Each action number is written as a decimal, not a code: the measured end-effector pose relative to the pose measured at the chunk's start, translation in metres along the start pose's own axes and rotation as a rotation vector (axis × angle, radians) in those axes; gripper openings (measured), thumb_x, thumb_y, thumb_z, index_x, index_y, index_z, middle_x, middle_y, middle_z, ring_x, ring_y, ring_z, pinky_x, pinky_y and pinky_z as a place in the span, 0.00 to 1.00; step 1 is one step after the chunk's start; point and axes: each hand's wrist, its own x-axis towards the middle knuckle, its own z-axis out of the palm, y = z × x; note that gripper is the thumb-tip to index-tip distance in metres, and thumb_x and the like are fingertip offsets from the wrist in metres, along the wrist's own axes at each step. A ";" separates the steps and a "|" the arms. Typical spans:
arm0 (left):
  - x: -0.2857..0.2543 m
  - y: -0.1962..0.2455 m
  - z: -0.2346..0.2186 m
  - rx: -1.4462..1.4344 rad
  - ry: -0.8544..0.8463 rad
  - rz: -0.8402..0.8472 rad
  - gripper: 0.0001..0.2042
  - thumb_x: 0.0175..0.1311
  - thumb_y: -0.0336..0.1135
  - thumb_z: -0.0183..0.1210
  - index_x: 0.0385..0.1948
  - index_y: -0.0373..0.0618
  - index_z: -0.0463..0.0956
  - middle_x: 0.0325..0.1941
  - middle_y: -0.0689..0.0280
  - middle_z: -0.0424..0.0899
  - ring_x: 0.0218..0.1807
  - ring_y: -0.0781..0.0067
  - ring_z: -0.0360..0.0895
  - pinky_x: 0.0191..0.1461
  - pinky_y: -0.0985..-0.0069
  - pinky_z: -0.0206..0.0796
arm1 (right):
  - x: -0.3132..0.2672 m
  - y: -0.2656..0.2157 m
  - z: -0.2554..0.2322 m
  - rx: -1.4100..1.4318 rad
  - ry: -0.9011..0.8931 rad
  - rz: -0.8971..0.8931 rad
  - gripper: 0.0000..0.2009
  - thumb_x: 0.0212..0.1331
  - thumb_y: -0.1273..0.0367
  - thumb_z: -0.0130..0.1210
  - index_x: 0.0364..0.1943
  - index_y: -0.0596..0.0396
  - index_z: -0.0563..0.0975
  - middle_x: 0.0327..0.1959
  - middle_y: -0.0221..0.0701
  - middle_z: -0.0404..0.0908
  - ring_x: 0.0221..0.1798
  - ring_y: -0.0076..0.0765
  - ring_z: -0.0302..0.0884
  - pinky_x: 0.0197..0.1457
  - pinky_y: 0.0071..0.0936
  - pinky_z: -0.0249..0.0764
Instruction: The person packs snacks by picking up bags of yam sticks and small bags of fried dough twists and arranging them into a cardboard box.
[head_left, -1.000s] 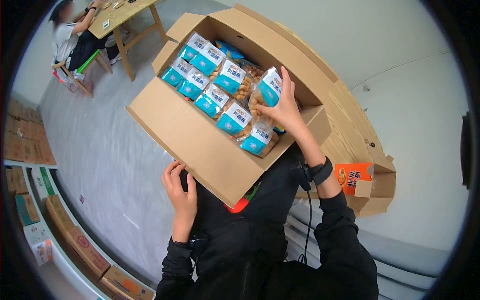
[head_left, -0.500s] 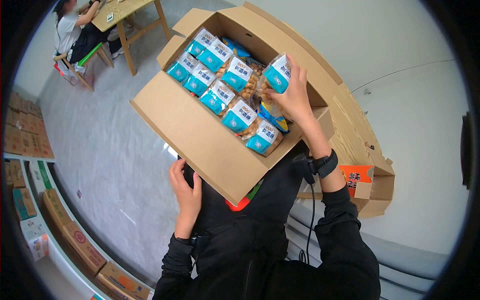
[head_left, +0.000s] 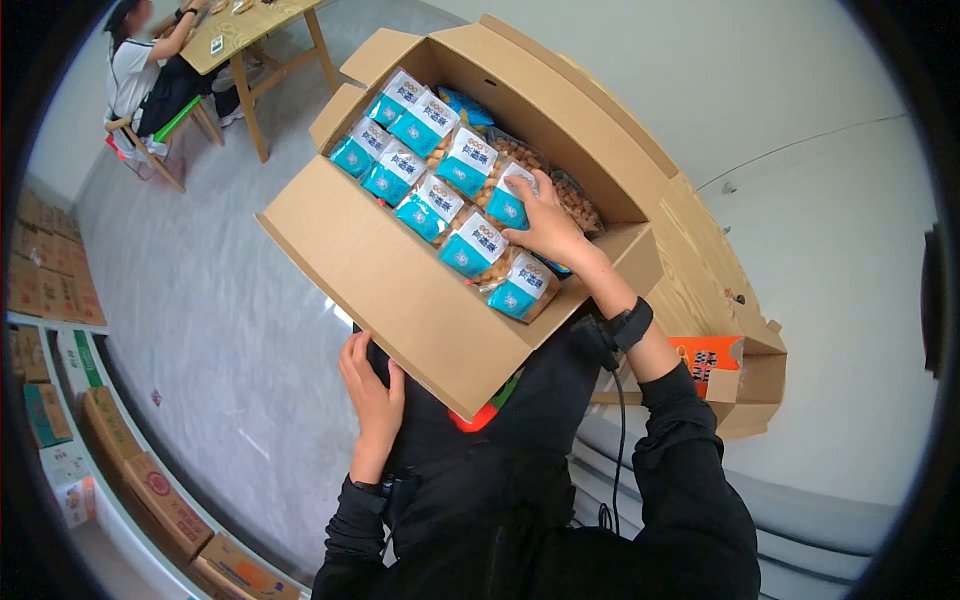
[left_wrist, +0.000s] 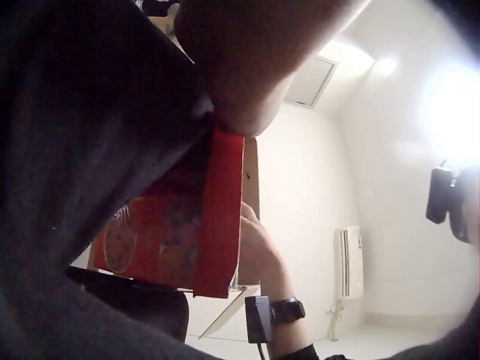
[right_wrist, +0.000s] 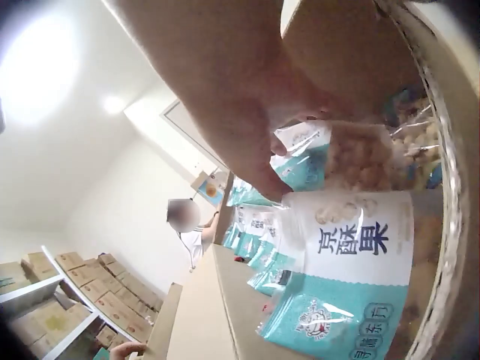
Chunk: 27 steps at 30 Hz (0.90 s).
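An open cardboard box (head_left: 400,285) sits tilted before me, holding rows of clear snack bags (head_left: 473,245) with white-and-teal labels and brown pieces inside. My right hand (head_left: 548,228) reaches into it, thumb and fingers on either side of one snack bag (head_left: 508,208) at the end of the upper row. In the right wrist view that gripped bag (right_wrist: 358,156) is partly hidden by the fingers, behind a nearer labelled bag (right_wrist: 345,277). My left hand (head_left: 377,405) lies at the front flap's edge with relaxed fingers, holding nothing.
Brown snack bags (head_left: 577,203) and a blue packet (head_left: 465,107) lie along the box's far wall. A smaller orange-fronted carton (head_left: 750,385) stands at the right. Shelves with cartons (head_left: 165,500) line the left. A person (head_left: 135,75) sits at a wooden table (head_left: 235,35).
My right hand has lowered the snack bag from above the far side into the upper row, moving left and toward me. The left hand stays at the flap edge.
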 end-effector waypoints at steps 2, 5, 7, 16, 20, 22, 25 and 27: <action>0.000 0.002 -0.001 -0.048 0.001 -0.031 0.20 0.46 0.25 0.49 0.44 0.38 0.55 0.44 0.54 0.60 0.46 0.57 0.57 0.49 0.70 0.50 | -0.003 -0.004 -0.008 0.099 0.091 -0.044 0.30 0.34 0.68 0.56 0.47 0.48 0.58 0.51 0.47 0.49 0.56 0.54 0.44 0.56 0.41 0.48; -0.003 0.003 -0.003 -0.234 0.040 -0.138 0.20 0.46 0.25 0.48 0.44 0.38 0.55 0.43 0.56 0.61 0.45 0.62 0.58 0.47 0.72 0.52 | -0.007 -0.007 -0.041 0.292 0.063 -0.122 0.26 0.36 0.68 0.54 0.46 0.50 0.61 0.50 0.44 0.54 0.56 0.50 0.46 0.56 0.40 0.47; -0.007 0.004 -0.007 -0.368 0.073 -0.207 0.20 0.47 0.25 0.48 0.44 0.38 0.55 0.42 0.57 0.61 0.44 0.65 0.59 0.45 0.74 0.53 | -0.014 -0.009 -0.064 0.167 0.210 -0.154 0.25 0.37 0.69 0.53 0.45 0.51 0.62 0.50 0.42 0.56 0.55 0.47 0.50 0.55 0.39 0.50; -0.008 0.052 0.002 -0.073 -0.228 0.082 0.16 0.44 0.28 0.52 0.38 0.38 0.65 0.52 0.48 0.54 0.54 0.51 0.52 0.54 0.66 0.47 | -0.037 0.097 -0.072 -0.207 0.261 0.324 0.19 0.39 0.68 0.52 0.41 0.55 0.67 0.38 0.43 0.69 0.39 0.44 0.68 0.41 0.32 0.64; -0.006 0.061 0.035 0.280 -0.344 0.105 0.27 0.49 0.43 0.49 0.47 0.32 0.55 0.56 0.42 0.40 0.59 0.45 0.37 0.57 0.57 0.29 | -0.031 0.111 -0.082 0.142 0.027 0.343 0.14 0.40 0.68 0.52 0.34 0.59 0.70 0.30 0.46 0.72 0.34 0.46 0.69 0.37 0.32 0.64; -0.005 0.061 0.042 0.290 -0.378 0.057 0.32 0.52 0.48 0.43 0.49 0.26 0.48 0.55 0.38 0.37 0.59 0.44 0.34 0.58 0.56 0.26 | -0.031 0.113 -0.085 0.048 0.019 0.286 0.11 0.42 0.67 0.51 0.27 0.64 0.71 0.23 0.44 0.73 0.26 0.41 0.69 0.32 0.30 0.63; -0.001 0.063 0.052 0.237 -0.358 0.082 0.33 0.53 0.48 0.43 0.48 0.23 0.46 0.54 0.34 0.36 0.58 0.40 0.32 0.58 0.56 0.27 | -0.029 0.121 -0.092 0.139 -0.056 0.365 0.13 0.42 0.66 0.52 0.27 0.65 0.71 0.18 0.40 0.71 0.23 0.34 0.67 0.29 0.29 0.62; -0.002 0.065 0.057 0.294 -0.374 0.073 0.34 0.53 0.48 0.42 0.48 0.20 0.43 0.52 0.31 0.35 0.57 0.37 0.31 0.58 0.56 0.27 | -0.030 0.125 -0.089 0.109 -0.071 0.320 0.14 0.41 0.66 0.53 0.24 0.67 0.71 0.14 0.34 0.69 0.21 0.29 0.63 0.27 0.28 0.61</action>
